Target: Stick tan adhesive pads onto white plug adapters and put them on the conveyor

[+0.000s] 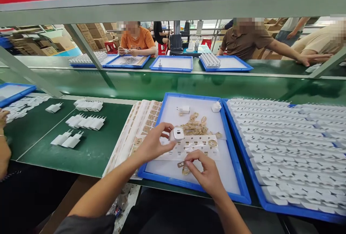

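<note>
My left hand [152, 144] grips a white charger plug [177, 134] between thumb and fingers, its port face turned toward me. Lower and to the right, my right hand [205, 172] pinches a small tan sticker piece with cut-outs [181, 164]. Both hands are over a blue-rimmed tray [234, 162]. In it lie a heap of tan peeled pieces [195, 127], a white sticker sheet with rows of cut-outs [198, 144], and two more chargers, one a white charger [184, 109] with its pins pointing left.
Stacked sticker sheets [127, 133] lie left of the tray. Several chargers [86, 121] stand in groups on the green bench [89, 154]. At right, a second tray [259, 194] holds dense rows of chargers. A neighbour's arm [4, 147] shows at far left; co-workers sit beyond the shelf frame [189, 7].
</note>
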A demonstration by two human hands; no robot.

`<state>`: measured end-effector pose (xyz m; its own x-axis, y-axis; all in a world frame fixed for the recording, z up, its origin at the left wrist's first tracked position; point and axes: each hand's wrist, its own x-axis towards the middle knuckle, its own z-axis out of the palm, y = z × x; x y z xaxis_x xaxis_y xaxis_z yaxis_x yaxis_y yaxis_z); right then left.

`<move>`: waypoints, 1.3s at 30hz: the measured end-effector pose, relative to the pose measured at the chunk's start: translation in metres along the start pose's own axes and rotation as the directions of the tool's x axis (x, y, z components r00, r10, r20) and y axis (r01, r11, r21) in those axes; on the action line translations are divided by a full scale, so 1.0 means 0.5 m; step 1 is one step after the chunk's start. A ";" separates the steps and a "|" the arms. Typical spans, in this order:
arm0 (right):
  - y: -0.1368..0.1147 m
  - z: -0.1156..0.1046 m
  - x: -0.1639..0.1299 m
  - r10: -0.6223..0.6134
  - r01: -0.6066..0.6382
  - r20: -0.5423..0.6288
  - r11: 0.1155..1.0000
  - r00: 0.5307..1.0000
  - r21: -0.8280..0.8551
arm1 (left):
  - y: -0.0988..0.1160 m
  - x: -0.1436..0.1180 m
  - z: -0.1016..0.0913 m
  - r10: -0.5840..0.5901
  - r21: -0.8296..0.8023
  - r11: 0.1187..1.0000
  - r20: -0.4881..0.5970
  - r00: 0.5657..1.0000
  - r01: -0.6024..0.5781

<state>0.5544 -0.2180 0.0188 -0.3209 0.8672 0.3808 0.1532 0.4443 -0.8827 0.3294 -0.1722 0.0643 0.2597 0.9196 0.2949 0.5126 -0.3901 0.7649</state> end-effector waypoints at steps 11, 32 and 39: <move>-0.040 0.014 -0.005 0.110 -0.106 0.008 0.932 0.994 0.348 | 0.005 -0.112 0.123 -0.032 -0.400 0.916 -0.073 0.997 0.000; -0.064 0.022 0.007 0.268 -0.232 -0.199 0.955 0.943 0.184 | -0.005 -0.121 0.119 0.151 -0.145 0.971 -0.251 0.956 -0.192; -0.063 0.024 0.008 0.266 -0.229 -0.178 0.952 0.947 0.204 | -0.004 -0.120 0.116 0.157 -0.155 0.967 -0.254 0.955 -0.200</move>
<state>0.5373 -0.2313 0.0449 -0.0965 0.9799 0.1746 0.0290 0.1781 -0.9836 0.3600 -0.2295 0.0116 0.1206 0.8288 0.5464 0.3171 -0.5538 0.7699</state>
